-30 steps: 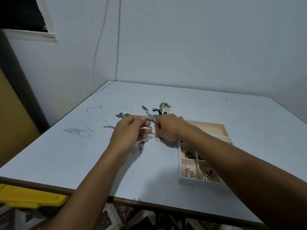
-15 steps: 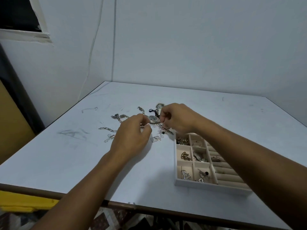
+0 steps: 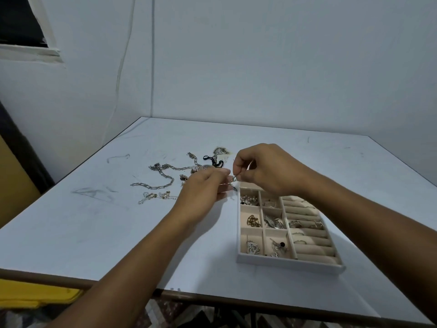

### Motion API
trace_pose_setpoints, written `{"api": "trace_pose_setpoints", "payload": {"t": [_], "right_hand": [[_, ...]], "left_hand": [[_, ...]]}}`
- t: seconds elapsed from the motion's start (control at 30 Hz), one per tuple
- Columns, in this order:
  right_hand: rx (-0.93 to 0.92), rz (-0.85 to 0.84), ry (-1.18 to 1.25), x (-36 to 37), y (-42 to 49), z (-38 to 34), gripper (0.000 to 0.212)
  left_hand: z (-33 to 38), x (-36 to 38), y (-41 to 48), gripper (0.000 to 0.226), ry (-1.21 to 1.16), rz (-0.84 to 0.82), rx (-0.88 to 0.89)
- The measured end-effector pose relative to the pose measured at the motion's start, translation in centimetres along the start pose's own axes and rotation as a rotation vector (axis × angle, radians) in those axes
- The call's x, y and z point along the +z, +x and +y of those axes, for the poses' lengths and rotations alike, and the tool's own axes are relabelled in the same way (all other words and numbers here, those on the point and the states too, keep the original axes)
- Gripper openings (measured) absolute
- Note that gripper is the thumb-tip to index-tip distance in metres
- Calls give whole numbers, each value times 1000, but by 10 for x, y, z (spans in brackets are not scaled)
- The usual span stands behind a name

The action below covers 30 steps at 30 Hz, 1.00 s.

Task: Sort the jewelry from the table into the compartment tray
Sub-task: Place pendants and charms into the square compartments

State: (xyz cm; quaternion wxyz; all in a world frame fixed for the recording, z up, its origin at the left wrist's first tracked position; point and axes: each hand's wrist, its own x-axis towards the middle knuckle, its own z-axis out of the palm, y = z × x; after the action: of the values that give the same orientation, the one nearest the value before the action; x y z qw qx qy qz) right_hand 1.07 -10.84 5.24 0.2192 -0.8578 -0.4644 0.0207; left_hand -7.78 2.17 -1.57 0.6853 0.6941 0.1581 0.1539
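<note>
A beige compartment tray [image 3: 290,262] sits on the white table [image 3: 94,233] at the right, with small jewelry pieces in several cells and ring rolls on its right side. Loose silver chains [image 3: 163,179] and a black cord piece [image 3: 212,160] lie on the table left of and behind the tray. My left hand [image 3: 203,190] and my right hand [image 3: 264,171] meet just above the tray's far left corner. Both pinch a small silver jewelry piece [image 3: 233,179] between their fingertips.
The table's front edge [image 3: 71,284] runs along the bottom with a yellow object [image 3: 35,294] below it at the left. White walls meet in a corner behind the table. A dark window opening [image 3: 19,22] is at upper left.
Both hands lifted off the table with the small silver piece and shifted right toward the tray's far corner. The view moved, showing more of the tray.
</note>
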Motion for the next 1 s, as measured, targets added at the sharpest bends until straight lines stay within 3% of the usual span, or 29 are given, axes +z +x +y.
{"api": "trace_pose_setpoints", "payload": {"t": [0.37,0.7,1.0], "right_hand": [[13,74,0,1,-15,-3,18],[41,111,40,6,-40,-13,11],[94,87,154,18,-75,-14,6]], "left_hand": [[7,9,-15,28,-235,-59,-87],[7,4,-38,30,-124,-83,-65],[3,6,-69,32,153,-119,-9]]}}
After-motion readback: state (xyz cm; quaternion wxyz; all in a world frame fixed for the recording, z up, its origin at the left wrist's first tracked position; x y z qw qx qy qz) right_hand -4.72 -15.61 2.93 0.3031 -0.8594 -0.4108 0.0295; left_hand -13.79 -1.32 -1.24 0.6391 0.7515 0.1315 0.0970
